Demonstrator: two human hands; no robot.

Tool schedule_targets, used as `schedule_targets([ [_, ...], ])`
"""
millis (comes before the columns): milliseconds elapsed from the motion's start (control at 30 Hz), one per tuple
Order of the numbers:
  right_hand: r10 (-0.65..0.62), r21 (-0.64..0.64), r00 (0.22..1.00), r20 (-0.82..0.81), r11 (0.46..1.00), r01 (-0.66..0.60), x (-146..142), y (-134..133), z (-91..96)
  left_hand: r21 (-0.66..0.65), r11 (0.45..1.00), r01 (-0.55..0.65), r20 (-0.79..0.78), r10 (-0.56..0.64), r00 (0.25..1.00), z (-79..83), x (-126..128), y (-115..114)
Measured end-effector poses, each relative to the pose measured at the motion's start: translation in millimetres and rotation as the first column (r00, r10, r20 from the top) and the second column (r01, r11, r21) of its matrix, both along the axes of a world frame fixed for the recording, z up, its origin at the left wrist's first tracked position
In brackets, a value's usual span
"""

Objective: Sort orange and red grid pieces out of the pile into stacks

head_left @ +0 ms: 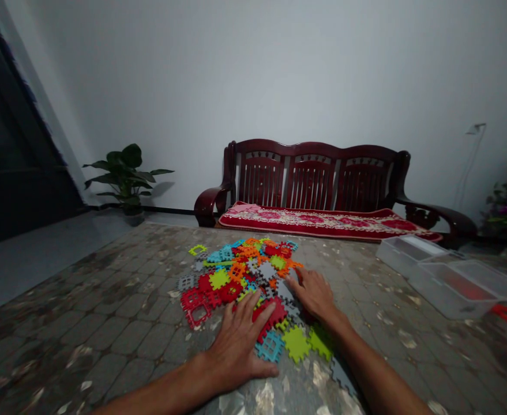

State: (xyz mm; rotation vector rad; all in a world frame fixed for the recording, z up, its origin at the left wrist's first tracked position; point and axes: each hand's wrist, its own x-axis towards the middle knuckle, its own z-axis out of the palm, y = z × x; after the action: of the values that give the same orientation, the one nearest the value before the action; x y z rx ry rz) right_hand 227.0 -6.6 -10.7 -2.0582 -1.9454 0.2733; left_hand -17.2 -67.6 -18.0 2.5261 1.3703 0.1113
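1. The left hand [236, 346] lies open and palm down, fingers spread, its fingertips on a red waffle-shaped plastic tile [270, 314]. The right hand [314, 294] is also open, its fingertips resting on a grey waffle-shaped plastic tile [285, 291]. Neither hand appears to grip anything.
2. A loose heap of multicoloured interlocking plastic tiles [240, 271] sits between and just ahead of the hands, on a grey cobblestone-patterned surface [106, 323]. (Whether this is a counter or a floor covering is hard to tell.)
3. The main risk is snagging: the notched tile edges overlap, so lifting one tile could drag its neighbours along. Flat pressure from the palms could also shove the heap outward and scatter it.
4. The dim light is a second risk, as red tiles overlapping other red tiles are hard to separate by eye.
5. Open surface lies to the left of the heap and between it and two clear plastic storage boxes [452, 282] on the right. A careless reach rightward could catch the nearer box's rim.
6. Beyond the heap, a dark wooden settee [314, 173] with a red floral cushion [322, 222] bounds the far edge.
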Motion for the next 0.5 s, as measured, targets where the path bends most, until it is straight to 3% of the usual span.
schedule_targets([
  [167, -0.035, -0.047, 0.992, -0.121, 0.998, 0.029, -3, 2, 1.5, 0.062, 0.996, -0.062, -0.055, 0.065, 0.996, 12.2, 19, 6],
  [400, -0.004, 0.02, 0.973, -0.232, 1.0, 0.009, -9, 4, -5.3, 0.17, 0.984, -0.053, -0.101, 0.071, 0.992, 2.0, 35, 18],
  [500, 0.082, 0.046, 0.944, -0.319, 0.996, -0.071, -14, 4, -8.8, 0.208, 0.977, -0.036, -0.102, 0.058, 0.993, -0.3, 40, 22],
])
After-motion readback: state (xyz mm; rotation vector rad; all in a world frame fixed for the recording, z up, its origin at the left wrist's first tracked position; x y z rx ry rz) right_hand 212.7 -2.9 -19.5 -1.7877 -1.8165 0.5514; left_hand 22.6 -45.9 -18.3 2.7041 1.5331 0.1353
